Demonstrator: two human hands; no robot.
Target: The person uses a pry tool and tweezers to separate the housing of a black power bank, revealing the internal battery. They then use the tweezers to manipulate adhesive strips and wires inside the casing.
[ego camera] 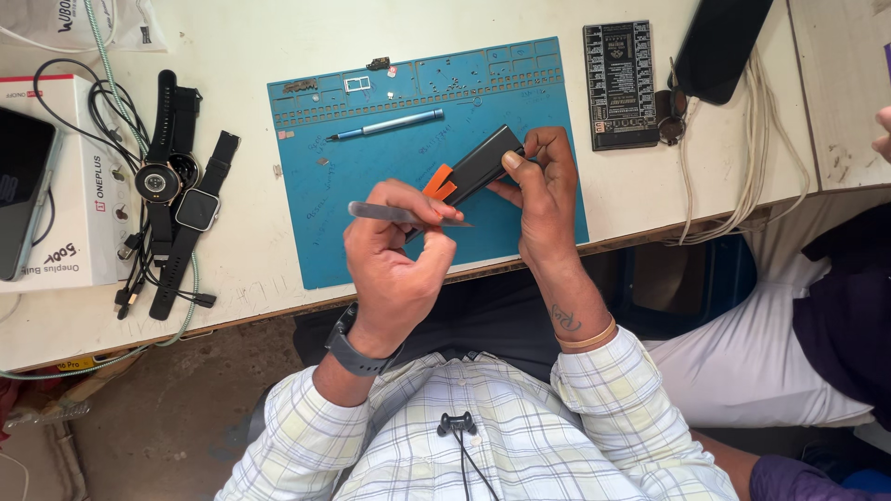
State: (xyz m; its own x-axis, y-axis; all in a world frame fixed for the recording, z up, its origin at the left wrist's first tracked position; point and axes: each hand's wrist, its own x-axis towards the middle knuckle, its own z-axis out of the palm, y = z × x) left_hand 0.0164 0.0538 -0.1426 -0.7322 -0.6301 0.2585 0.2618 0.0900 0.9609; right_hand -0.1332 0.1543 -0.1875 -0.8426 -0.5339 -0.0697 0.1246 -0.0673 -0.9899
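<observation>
My right hand [546, 199] grips a black slab-shaped device [484, 164] and holds it tilted above the blue work mat [325, 223]. An orange piece [442, 184] shows at the device's lower left end. My left hand [394, 255], with a dark watch on its wrist, pinches a thin flat metal tool [385, 212]. The tool's tip points right and lies just below the orange piece. Whether the tip touches the device cannot be told.
On the mat lie a blue pen-shaped screwdriver [385, 123] and small parts along its top edge. At the left are smartwatches [176, 186], cables and a white box [83, 186]. A black board [620, 83] and a dark phone [719, 42] lie top right. Another person [817, 315] sits at the right.
</observation>
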